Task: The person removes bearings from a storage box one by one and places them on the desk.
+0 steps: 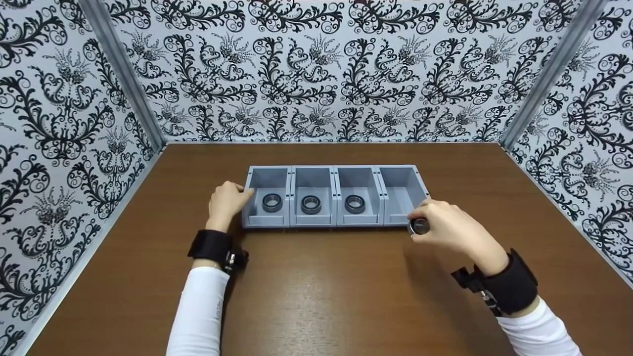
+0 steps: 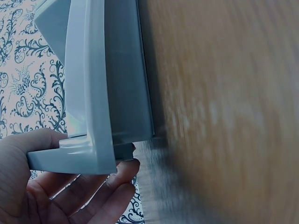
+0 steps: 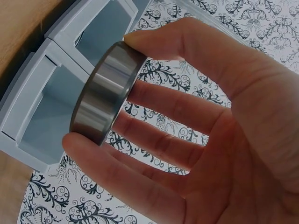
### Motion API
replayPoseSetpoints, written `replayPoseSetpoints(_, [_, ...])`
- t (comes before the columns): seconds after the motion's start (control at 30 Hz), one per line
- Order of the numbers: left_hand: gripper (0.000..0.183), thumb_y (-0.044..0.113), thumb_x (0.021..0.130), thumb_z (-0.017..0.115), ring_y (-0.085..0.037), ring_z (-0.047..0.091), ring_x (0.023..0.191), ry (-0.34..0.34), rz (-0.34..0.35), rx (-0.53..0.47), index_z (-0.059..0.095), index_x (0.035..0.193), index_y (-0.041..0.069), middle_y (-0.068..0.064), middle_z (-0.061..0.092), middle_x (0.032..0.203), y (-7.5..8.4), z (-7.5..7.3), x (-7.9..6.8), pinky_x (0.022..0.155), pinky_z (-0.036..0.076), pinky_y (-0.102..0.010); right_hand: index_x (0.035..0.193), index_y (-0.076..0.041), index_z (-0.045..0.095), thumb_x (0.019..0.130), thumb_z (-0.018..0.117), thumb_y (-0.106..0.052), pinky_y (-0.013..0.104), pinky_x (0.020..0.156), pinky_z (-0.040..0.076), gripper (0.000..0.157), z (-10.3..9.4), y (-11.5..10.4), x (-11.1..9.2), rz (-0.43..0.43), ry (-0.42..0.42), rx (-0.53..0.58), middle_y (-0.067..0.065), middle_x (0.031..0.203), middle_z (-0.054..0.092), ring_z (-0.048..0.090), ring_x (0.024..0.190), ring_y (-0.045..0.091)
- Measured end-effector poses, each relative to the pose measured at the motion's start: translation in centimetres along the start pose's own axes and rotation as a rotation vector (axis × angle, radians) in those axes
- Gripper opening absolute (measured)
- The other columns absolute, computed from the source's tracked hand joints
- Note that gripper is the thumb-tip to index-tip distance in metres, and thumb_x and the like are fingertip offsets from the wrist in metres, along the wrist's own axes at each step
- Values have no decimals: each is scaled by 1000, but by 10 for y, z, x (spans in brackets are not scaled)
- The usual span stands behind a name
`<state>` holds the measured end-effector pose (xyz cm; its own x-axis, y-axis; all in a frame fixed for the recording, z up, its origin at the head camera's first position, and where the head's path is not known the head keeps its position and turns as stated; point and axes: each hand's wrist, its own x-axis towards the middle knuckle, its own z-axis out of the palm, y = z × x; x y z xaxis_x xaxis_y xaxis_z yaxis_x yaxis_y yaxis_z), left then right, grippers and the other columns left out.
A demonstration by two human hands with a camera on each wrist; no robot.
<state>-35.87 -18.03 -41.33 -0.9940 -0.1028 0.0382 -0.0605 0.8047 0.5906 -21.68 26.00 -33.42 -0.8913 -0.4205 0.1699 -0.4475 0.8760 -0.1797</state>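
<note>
A row of joined grey plastic bins (image 1: 313,221) stands on the table. At the row's left end my left hand (image 1: 227,200) grips the outer wall, with the thumb on one side of the bin edge (image 2: 88,158) and the fingers on the other in the left wrist view. My right hand (image 1: 450,227) pinches a metal ball bearing (image 3: 107,93) by its rim between thumb and a fingertip. That bearing is held just off the front right corner of the rightmost bin (image 1: 401,198), which has no bearing in it.
Three more bearings lie flat, one per bin: in the left bin (image 1: 272,202), the second (image 1: 310,204) and the third (image 1: 355,203). The brown wooden table (image 1: 316,287) is enclosed by patterned walls (image 1: 316,74) at the back and sides.
</note>
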Motion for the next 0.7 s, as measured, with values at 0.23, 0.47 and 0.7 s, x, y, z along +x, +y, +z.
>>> replayPoseSetpoints(0.23, [44,41,97,60,-50,66,118,17,15,-2,76,121,8,-24,68,134,0,1,0,96,54,-59,103,-8,79,77,76,-16,49,77,56,28,0,-2,-5,4,-7,-4,10,99,71,70,88,30])
replayPoseSetpoints(0.47, [43,40,97,60,-50,66,116,19,17,7,77,119,8,-25,68,133,0,0,0,95,54,-60,102,-9,78,78,77,-16,45,76,55,25,0,-3,-9,2,-9,19,8,98,71,69,87,27])
replayPoseSetpoints(0.7, [44,41,97,59,-51,65,118,15,14,17,75,122,9,-25,67,134,0,1,1,97,54,-60,101,-9,78,78,77,-15,42,75,53,23,2,-3,-15,2,-21,20,6,95,69,65,84,22])
